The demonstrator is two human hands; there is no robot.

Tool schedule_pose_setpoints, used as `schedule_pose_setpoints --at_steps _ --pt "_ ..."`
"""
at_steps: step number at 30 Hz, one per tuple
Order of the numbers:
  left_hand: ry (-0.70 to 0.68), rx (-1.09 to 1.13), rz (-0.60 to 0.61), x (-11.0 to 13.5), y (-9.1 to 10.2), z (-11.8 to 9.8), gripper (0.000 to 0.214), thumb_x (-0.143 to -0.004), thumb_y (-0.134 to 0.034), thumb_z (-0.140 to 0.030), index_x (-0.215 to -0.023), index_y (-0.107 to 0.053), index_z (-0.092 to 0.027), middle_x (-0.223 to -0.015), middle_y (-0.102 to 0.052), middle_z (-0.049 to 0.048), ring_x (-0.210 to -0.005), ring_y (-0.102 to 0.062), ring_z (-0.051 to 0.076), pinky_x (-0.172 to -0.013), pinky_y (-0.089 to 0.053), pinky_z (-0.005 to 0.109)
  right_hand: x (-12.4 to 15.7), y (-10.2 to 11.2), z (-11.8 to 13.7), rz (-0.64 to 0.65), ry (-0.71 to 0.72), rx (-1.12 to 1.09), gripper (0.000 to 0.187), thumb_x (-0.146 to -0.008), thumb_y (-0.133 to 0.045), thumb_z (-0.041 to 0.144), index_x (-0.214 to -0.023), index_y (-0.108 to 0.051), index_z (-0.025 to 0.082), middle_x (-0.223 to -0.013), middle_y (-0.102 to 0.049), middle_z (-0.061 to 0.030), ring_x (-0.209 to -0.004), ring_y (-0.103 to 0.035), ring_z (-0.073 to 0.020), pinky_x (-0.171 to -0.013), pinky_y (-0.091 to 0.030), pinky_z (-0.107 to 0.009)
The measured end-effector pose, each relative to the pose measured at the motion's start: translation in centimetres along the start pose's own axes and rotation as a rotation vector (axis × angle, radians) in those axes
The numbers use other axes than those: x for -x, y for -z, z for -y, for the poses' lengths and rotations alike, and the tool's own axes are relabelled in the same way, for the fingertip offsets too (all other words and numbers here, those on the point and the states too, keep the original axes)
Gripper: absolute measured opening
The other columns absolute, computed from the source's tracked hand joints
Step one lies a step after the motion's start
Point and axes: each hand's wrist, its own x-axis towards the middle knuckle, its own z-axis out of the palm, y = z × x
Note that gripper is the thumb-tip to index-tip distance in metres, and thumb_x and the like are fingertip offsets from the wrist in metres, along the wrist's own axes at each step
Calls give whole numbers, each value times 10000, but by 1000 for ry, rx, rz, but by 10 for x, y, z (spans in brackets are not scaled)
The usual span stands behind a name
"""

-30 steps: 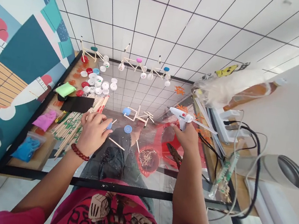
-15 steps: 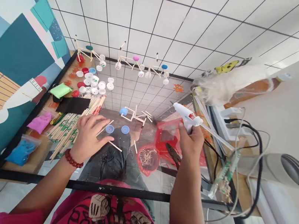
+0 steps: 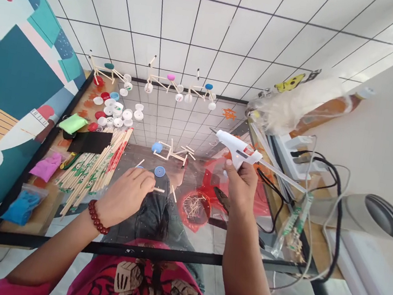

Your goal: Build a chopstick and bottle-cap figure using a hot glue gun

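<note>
Well to the left of the flat, round blue plastic cap [image 3: 159, 171] lie a clear bag of blue material [image 3: 21, 207] and a bundle of long pale wooden sticks [image 3: 93, 171] in green-and-red printed wrappers. Left of the cap and farther from the person sits a cluster of white, red and blue plastic caps [image 3: 117, 111]. Just left of the blue cap, on the person's side, is the left hand [image 3: 130, 196]. Half a second ago it was spread; now its fingers are drawn together, pinching a short pale wooden stick [image 3: 159, 190], which has shifted nearer the cap. The hand now mostly hides a second blue cap [image 3: 139, 167]. Just beyond the landmark cap lies a small frame of pale sticks [image 3: 170, 154]. To its right, toward the person, stands a translucent red plastic container [image 3: 194, 210] of short sticks. Farther right, the right hand [image 3: 242, 184] is wrapped around the handle of a white glue gun [image 3: 237, 149], whose nozzle, pointing left, has come closer to the cap.
</note>
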Motion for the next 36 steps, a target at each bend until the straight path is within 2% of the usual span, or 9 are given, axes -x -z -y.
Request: schedule_pose_setpoints --at_steps 3,6,8,11,15,18,23,28,36 --pt "139 244 -199 -29 25 -1 136 -983 -400 -214 -956 -531 -194 -785 -656 16 -666 -618 147 -611 -456 278 2 -3 5 46 4 -90 288 -806 -620 421 -982 -620 193 -950 -698 -63 -697 -556 -149 -671 -461 -295" --pt "181 300 -377 -65 44 -1 94 -963 -445 -232 -957 -533 -201 -731 -639 -15 -607 -595 116 -598 -427 251 4 -7 12 75 37 -177 275 -802 -643 388 -1002 -621 200 -1079 -698 -90 -711 -561 -144 -684 -475 -302" --pt "164 348 -405 -83 48 -2 78 -943 -476 -212 -966 -549 -197 -747 -657 -14 -640 -615 117 -625 -438 247 7 -9 14 102 47 -199 276 -801 -663 377 -1012 -635 202 -1049 -703 -81 -704 -562 -142 -685 -480 -302" --pt "170 460 -390 -97 45 -3 140 -920 -501 -183 -1037 -578 -191 -788 -704 -3 -704 -655 126 -682 -473 250 12 -12 15 130 84 -199 239 -818 -662 375 -988 -650 208 -976 -708 -61 -744 -595 -158 -738 -494 -319" --pt "275 610 -379 -96 35 -1 190 -917 -523 -232 -1070 -627 -188 -813 -741 23 -700 -671 135 -695 -506 262 17 -15 16 149 128 -161 229 -836 -651 385 -990 -659 216 -943 -711 -51 -869 -640 -200 -834 -499 -362" --pt "358 857 -325 -94 35 1 192 -919 -532 -306 -1001 -639 -170 -799 -740 46 -647 -663 129 -600 -502 240 21 -16 15 151 160 -124 238 -854 -636 400 -1004 -656 216 -924 -701 -44 -884 -634 -204 -834 -498 -361" --pt "433 1315 -170 -96 38 -2 273 -892 -571 -417 -971 -569 -156 -783 -739 72 -536 -627 117 -432 -440 205 24 -15 11 174 137 -49 323 -921 -510 492 -969 -661 211 -827 -660 -39 -740 -587 -187 -713 -497 -332" --pt "439 1281 -98 -94 33 -4 285 -869 -613 -417 -986 -572 -161 -781 -739 66 -509 -620 107 -411 -440 197 27 -16 8 173 164 -94 306 -931 -504 483 -988 -641 215 -855 -648 -34 -757 -579 -179 -730 -488 -327" --pt "431 1232 -96 -93 30 -5 249 -865 -619 -394 -981 -572 -178 -784 -736 55 -516 -629 108 -397 -442 188 28 -17 6 199 225 -48 315 -945 -489 480 -1022 -641 215 -893 -658 -51 -783 -578 -197 -760 -465 -351"
